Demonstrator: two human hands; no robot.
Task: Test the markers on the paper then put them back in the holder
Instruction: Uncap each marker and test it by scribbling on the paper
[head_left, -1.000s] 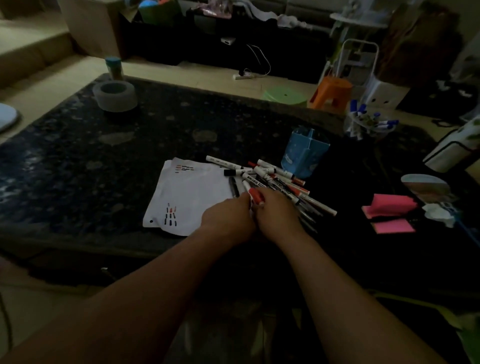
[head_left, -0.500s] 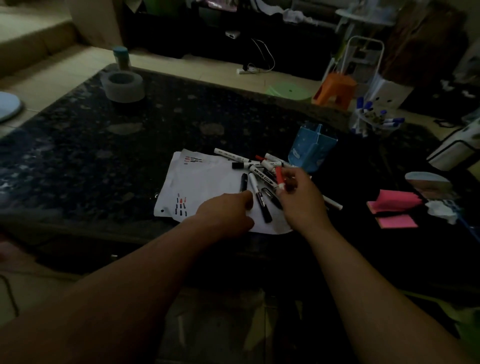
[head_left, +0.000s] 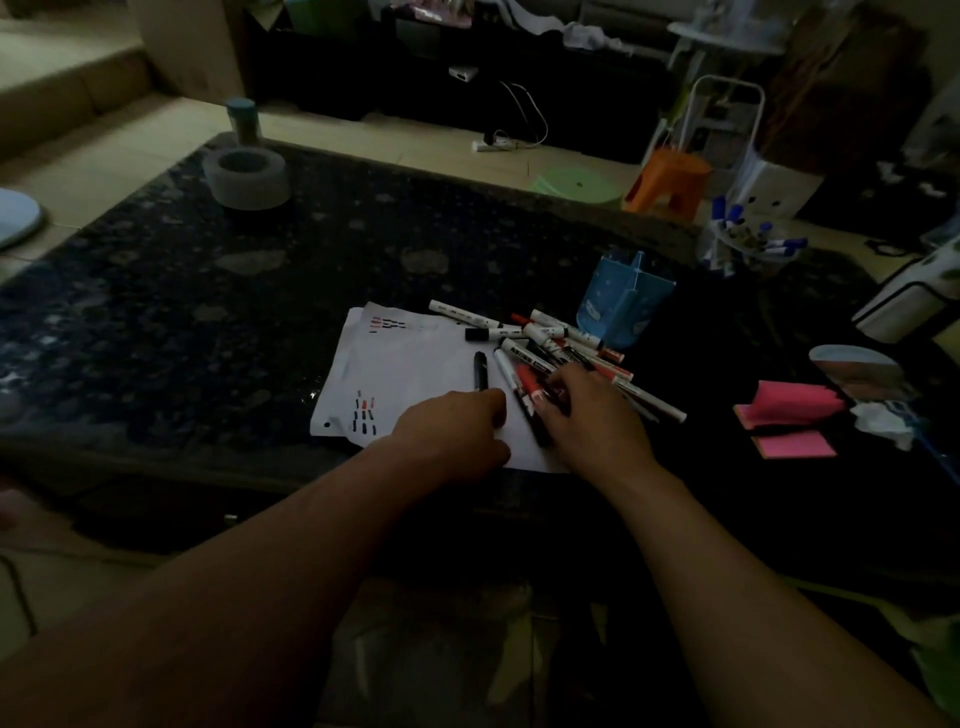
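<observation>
The left hand (head_left: 452, 434) rests on the near part of the white paper sheet (head_left: 415, 364) w/ its fingers curled under in a loose fist. If it keeps sth. inside, I cannot tell. Just beyond its knuckles one black marker (head_left: 480, 371) lies on the paper, pointing away from the person and very near the hand.

The right hand (head_left: 595, 415) is just beside the left one but not joined w/ it, and a thin strip of paper shows btw. them. Its fingertips (head_left: 553, 395) are bent down and seem to pinch a red-capped marker (head_left: 527, 382) at the near side of the pile of white-bodied markers (head_left: 561, 340).

The pile lies partly on the right edge of the paper and partly on the dark speckled stone surface (head_left: 234, 312). The markers cross over each other, w/ caps in red and black. The light blue plastic holder (head_left: 623, 306) stands upright just behind the pile, on the far right side of it.

The paper carries short test strokes (head_left: 363, 415), black & red, in two groups: one at the near left corner and one at the far left corner.

Other things on the surface:
- Pink sticky note pads (head_left: 795, 405) lie well to the right.
- A grey tape roll (head_left: 247, 176) sits at the far left.
- A clear cup w/ blue-capped markers (head_left: 748, 244) stands at the far right edge.
</observation>
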